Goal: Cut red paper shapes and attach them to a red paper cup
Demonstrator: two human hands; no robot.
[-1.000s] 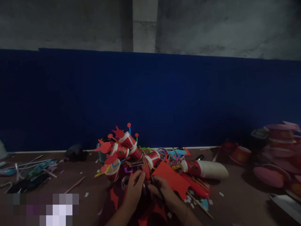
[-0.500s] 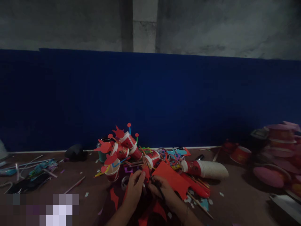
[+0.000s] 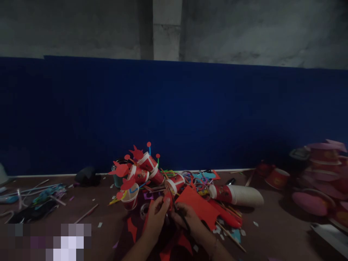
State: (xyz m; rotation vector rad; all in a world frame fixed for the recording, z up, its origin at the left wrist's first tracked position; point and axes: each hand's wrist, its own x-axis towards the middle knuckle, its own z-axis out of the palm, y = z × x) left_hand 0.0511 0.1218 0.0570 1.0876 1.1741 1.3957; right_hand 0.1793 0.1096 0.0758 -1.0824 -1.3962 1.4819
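Red paper scraps (image 3: 176, 247) are lying on the brown table (image 3: 272, 224) at the near edge, below and between the forearms. Just beyond, the left hand (image 3: 156, 214) is pinching a small piece of red paper (image 3: 166, 198) between thumb and fingers. The right hand (image 3: 187, 217) is gripping a pair of dark-handled scissors (image 3: 175, 205), whose blades are pointing away from the person, right beside that paper. The two hands are staying close to each other over the table; whether the blades are closing on the paper is too dim to tell.

Left of the left hand, a roll of tape (image 3: 144, 210) is lying flat. To the right of the right hand, a large red sheet (image 3: 198, 207) is resting, with a thin wooden stick (image 3: 232, 235) lying nearer. Farther out, a red and white cup (image 3: 176, 183) is lying on its side, and a long stack of cups (image 3: 246, 195) is stretching rightward. To the left, cups with red cutouts (image 3: 138, 174) are leaning together near a jar (image 3: 117, 180). Behind everything, a blue panel (image 3: 174, 116) is standing before a grey wall (image 3: 81, 29).
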